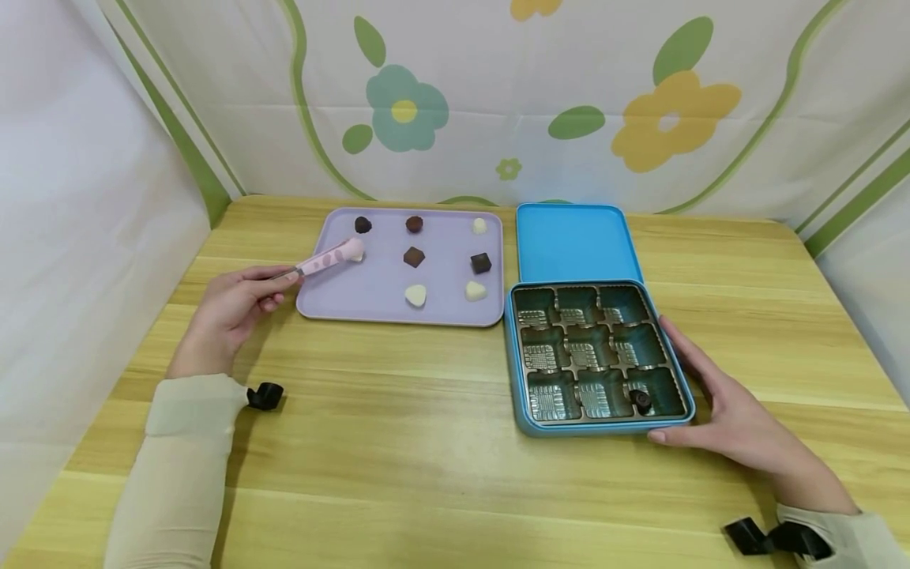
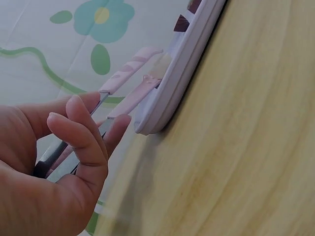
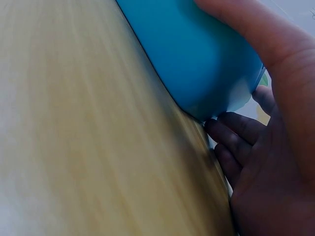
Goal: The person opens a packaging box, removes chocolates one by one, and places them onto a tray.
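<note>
My left hand point(image 1: 231, 312) holds pink-tipped tongs point(image 1: 323, 261) over the left side of the lilac tray point(image 1: 355, 307). A cream chocolate point(image 2: 161, 64) is between the tong tips, close to the tray surface; whether it touches the tray I cannot tell. Several dark, brown and white chocolates lie apart on the tray, among them a brown diamond-shaped one point(image 1: 414, 257). At the front right corner of a blue tin point(image 1: 590, 431), my right hand point(image 1: 742, 419) grips with the thumb on the front wall and fingers along the right side. A dark chocolate point(image 1: 641, 401) sits in the tin's front right compartment.
The tin's blue lid point(image 1: 579, 241) lies open behind it. Inside is a brown plastic insert point(image 1: 562, 365) with several compartments. Tray and tin stand side by side on the wooden table point(image 1: 398, 442). A flower-patterned curtain point(image 1: 490, 111) hangs behind the table.
</note>
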`<action>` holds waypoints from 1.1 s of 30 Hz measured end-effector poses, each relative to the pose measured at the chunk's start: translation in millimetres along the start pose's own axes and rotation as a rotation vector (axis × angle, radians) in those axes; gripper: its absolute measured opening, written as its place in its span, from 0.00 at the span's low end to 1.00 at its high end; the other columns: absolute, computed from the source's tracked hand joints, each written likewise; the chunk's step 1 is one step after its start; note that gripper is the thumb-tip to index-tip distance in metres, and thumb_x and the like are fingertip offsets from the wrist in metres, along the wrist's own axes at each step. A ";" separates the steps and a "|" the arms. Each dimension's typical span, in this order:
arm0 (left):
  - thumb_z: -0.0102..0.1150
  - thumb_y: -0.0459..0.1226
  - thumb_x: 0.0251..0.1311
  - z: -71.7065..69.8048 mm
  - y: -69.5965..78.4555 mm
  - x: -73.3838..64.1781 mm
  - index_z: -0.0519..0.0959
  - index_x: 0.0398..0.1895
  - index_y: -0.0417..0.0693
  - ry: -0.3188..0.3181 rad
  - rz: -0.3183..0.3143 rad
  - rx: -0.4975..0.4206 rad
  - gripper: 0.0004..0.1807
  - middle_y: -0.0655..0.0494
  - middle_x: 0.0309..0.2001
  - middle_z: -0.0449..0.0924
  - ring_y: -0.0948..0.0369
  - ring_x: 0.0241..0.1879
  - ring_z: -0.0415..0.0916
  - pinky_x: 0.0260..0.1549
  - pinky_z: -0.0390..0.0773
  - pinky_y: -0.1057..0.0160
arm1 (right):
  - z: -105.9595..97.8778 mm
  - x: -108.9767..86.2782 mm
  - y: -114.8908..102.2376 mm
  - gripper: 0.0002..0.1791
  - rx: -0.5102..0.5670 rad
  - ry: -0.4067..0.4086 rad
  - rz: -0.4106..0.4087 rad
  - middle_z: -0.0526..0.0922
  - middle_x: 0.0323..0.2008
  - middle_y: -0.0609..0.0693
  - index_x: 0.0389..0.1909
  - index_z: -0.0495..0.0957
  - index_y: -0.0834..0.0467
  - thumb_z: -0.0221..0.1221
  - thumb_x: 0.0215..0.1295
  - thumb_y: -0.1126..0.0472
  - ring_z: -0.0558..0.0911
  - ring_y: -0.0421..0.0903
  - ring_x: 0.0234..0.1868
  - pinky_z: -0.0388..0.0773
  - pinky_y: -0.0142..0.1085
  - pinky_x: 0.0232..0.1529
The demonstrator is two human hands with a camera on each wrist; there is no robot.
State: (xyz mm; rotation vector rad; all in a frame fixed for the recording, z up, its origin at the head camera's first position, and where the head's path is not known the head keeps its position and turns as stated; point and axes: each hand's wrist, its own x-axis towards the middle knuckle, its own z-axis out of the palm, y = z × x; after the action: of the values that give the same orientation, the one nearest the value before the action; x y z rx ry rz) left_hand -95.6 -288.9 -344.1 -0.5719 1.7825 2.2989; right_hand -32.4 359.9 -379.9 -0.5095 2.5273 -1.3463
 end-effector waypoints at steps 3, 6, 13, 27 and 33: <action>0.70 0.29 0.69 0.7 1.2 -1.3 0.92 0.40 0.48 0.012 0.006 -0.007 0.06 0.57 0.37 0.93 0.67 0.27 0.78 0.26 0.77 0.74 | 0.2 -0.3 0.6 0.77 -0.001 0.001 0.001 0.47 0.88 0.36 0.89 0.43 0.41 0.83 0.45 0.72 0.50 0.20 0.80 0.49 0.08 0.66; 0.70 0.29 0.69 1.2 2.8 -3.6 0.92 0.40 0.47 0.034 0.028 -0.002 0.06 0.59 0.38 0.92 0.67 0.27 0.79 0.26 0.78 0.74 | 0.1 -0.5 0.6 0.77 0.002 -0.001 0.001 0.47 0.88 0.37 0.89 0.43 0.41 0.83 0.46 0.73 0.51 0.21 0.80 0.49 0.08 0.66; 0.71 0.29 0.67 4.6 3.5 -4.1 0.92 0.43 0.47 0.071 0.087 0.027 0.06 0.59 0.35 0.91 0.67 0.26 0.80 0.25 0.79 0.74 | -0.6 -0.6 0.0 0.77 0.004 0.000 0.007 0.47 0.88 0.37 0.89 0.43 0.39 0.83 0.46 0.73 0.50 0.20 0.80 0.48 0.08 0.66; 0.75 0.30 0.65 6.8 1.8 -4.3 0.93 0.40 0.50 0.070 0.100 0.128 0.06 0.60 0.34 0.90 0.67 0.24 0.81 0.24 0.80 0.74 | -0.4 -0.1 1.4 0.77 0.009 -0.003 0.007 0.47 0.88 0.37 0.89 0.43 0.39 0.83 0.46 0.73 0.50 0.20 0.80 0.49 0.08 0.66; 0.71 0.26 0.67 5.6 3.5 -6.7 0.93 0.42 0.47 0.072 0.130 0.062 0.08 0.60 0.35 0.90 0.66 0.24 0.81 0.24 0.80 0.73 | -0.2 0.6 0.6 0.77 0.000 0.001 0.012 0.48 0.88 0.36 0.89 0.43 0.39 0.83 0.46 0.72 0.50 0.21 0.80 0.50 0.08 0.66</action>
State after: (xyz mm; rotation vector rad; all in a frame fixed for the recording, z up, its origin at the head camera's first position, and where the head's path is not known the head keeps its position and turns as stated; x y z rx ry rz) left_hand -91.8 -283.9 -337.1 -0.5503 1.9721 2.3240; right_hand -33.1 360.1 -380.4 -0.4926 2.5271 -1.3430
